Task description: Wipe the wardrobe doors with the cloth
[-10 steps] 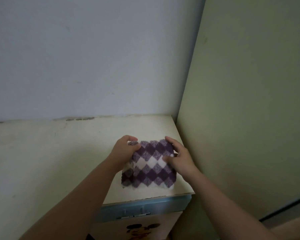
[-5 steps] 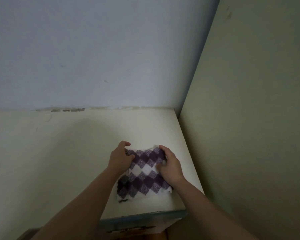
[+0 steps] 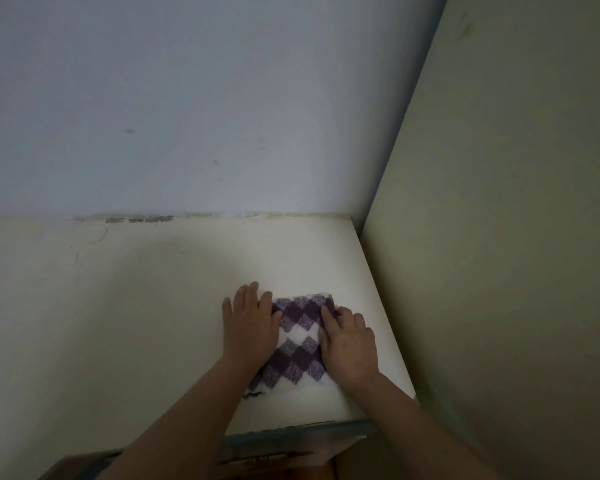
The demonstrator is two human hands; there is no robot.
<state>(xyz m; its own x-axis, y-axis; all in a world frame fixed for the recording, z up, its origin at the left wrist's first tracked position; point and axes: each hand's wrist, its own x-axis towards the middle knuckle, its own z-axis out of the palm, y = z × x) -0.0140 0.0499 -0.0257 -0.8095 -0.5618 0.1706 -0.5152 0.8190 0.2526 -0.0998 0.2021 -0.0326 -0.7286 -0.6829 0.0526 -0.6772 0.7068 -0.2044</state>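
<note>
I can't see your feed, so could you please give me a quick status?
Left hand and right hand flat on checkered cloth. Cloth spread on cabinet top. Nothing in the way.

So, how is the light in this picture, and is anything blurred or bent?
Head view: the light is dim and soft, with no glare. A faint shadow lies on the cream top left of the left hand. The checked cloth and the right hand look fairly sharp. The wide lens makes the green panel on the right lean.
</note>
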